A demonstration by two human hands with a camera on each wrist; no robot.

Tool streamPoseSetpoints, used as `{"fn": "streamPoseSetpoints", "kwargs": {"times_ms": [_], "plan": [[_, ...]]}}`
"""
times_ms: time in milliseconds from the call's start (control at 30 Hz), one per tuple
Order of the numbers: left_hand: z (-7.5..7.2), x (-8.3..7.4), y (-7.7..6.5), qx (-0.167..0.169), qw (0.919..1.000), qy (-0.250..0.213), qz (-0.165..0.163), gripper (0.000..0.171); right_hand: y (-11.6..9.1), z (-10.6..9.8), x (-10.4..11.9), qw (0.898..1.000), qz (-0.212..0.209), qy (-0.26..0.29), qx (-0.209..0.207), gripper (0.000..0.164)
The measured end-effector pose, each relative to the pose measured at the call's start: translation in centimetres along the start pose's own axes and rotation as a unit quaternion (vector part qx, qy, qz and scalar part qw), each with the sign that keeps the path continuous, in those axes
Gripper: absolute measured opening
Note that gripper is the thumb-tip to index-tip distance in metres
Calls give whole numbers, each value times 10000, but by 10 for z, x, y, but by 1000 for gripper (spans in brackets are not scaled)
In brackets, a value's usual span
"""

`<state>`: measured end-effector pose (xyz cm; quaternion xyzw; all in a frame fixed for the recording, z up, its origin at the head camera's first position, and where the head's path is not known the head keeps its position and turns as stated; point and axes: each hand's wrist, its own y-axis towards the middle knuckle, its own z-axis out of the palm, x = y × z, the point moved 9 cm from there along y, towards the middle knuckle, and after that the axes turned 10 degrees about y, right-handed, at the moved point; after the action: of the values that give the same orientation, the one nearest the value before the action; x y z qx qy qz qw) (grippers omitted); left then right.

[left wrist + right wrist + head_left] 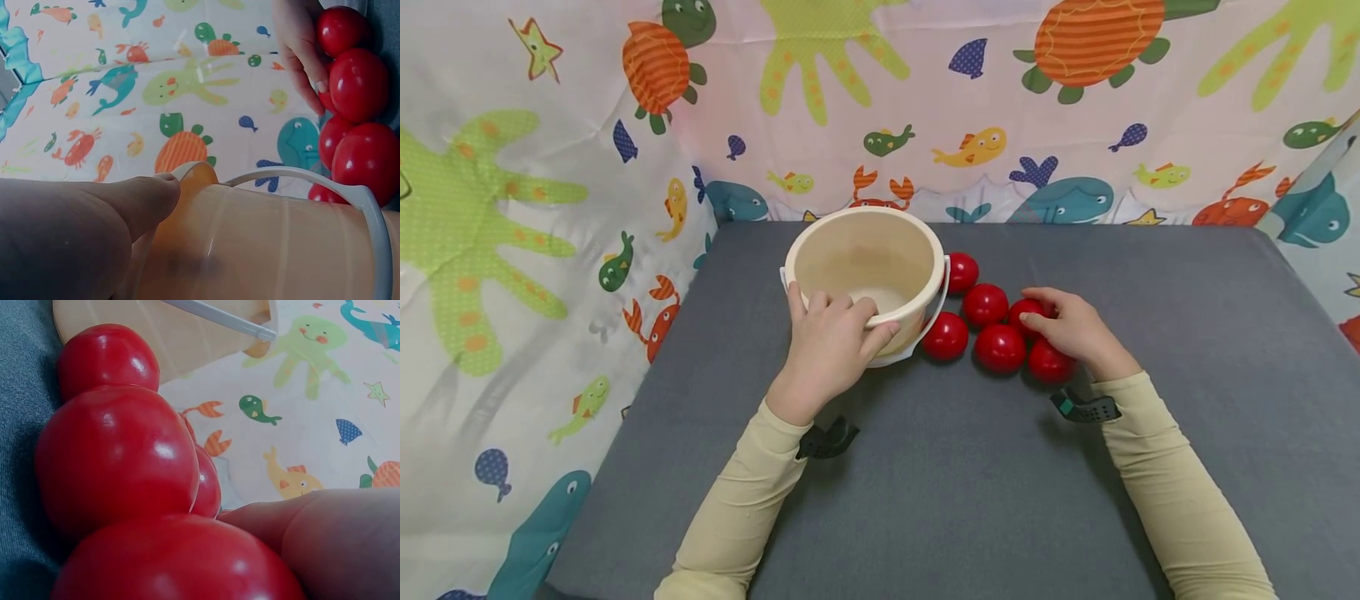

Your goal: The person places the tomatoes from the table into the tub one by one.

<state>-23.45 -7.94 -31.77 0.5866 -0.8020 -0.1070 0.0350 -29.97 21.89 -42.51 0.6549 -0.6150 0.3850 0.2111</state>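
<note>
While the left hand [826, 350] has a pinching grip on the cream bucket [865, 250] at its near edge and the right hand [1078, 329] on one red ball [1028, 308] to the bucket's right, adjoining balls [1000, 348] could roll across the table [940, 483] if nudged by that hand.

Grey tabletop [962, 500], backed and flanked by white cloth [925, 108] (creased in places), printed with orange-striped turtles [1101, 42], green octopuses [463, 229] and teal whales [1070, 202]; shows crabs [662, 329] too.
</note>
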Motion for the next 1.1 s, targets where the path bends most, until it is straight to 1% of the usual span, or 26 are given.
{"fn": "streamPoseSetpoints", "kwargs": {"times_ms": [133,400,567,733,800,967,1100], "plan": [[-1,0,0,12,10000,-10,-4,33,1,-2,0,10000,-13,25,-34,58],[-2,0,1,62,10000,-12,-41,34,-2,-9,2,9991,71,393,-142,57],[-3,-1,1,97,9999,-39,-62,34,-6,-17,6,9967,3,771,-254,56],[-2,-1,0,113,9999,-60,-81,34,-11,-24,15,9909,-86,1314,-277,57],[-1,-1,0,129,9999,-72,-84,34,-13,-29,19,9891,-160,1432,-314,58],[0,-1,1,131,9999,-59,-65,35,-16,-46,33,9898,-265,1304,-508,57],[0,-2,1,89,9999,-46,-74,35,-15,-59,50,9916,-316,1143,-524,58]]}}
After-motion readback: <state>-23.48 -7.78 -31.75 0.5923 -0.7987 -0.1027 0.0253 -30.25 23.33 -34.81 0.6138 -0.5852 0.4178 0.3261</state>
